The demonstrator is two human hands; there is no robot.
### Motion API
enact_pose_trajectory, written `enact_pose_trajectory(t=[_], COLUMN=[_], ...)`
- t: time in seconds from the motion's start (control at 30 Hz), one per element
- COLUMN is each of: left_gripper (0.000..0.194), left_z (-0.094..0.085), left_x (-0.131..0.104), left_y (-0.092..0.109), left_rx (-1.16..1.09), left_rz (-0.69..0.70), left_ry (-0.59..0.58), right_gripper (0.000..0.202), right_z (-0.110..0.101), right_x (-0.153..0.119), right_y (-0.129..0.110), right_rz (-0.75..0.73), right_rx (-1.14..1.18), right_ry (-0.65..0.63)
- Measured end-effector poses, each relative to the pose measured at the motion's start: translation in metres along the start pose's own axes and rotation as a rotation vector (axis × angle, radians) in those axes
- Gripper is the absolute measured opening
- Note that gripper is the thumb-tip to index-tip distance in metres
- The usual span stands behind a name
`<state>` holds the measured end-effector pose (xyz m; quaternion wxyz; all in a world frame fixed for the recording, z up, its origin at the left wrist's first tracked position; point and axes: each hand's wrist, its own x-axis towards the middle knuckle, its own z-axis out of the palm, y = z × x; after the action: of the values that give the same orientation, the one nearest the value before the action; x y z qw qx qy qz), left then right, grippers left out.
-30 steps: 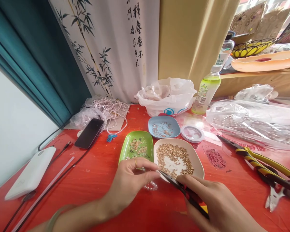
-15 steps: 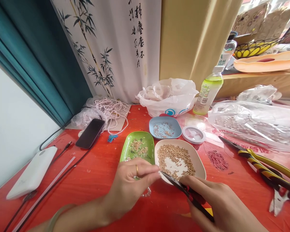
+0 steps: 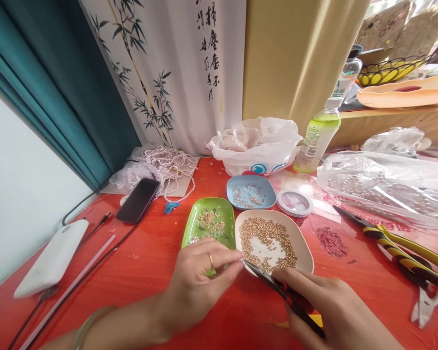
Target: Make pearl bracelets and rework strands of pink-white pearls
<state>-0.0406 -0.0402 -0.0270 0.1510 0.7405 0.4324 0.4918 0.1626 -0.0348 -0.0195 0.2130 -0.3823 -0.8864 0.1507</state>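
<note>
I have the right hand [image 3: 319,299] closed around slim metal pliers with black-and-red handles [image 3: 266,278], their tips over the near edge of a cream, rounded-square tray [image 3: 306,253] of small gold beads [image 3: 264,227]. I keep the left hand [image 3: 195,287] with thumb and forefinger pinched at those tips; what they grip is too small for me to tell. A glossy green rectangular tray [image 3: 219,205] sits just beside the cream one on the red bench [image 3: 138,277].
</note>
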Motion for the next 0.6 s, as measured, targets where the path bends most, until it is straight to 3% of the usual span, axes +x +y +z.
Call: enact_pose_trajectory(t=[0.6], left_gripper=[0.01], left_z=[-0.0004], left_x=[0.0011], left_y=[0.0002], left_rx=[0.045], left_rz=[0.017], left_ry=[-0.023], right_gripper=[0.016], right_z=[0.0027], right_x=[-0.0027], right_y=[0.0018], right_rz=[0.031], right_rx=[-0.005], right_ry=[-0.035])
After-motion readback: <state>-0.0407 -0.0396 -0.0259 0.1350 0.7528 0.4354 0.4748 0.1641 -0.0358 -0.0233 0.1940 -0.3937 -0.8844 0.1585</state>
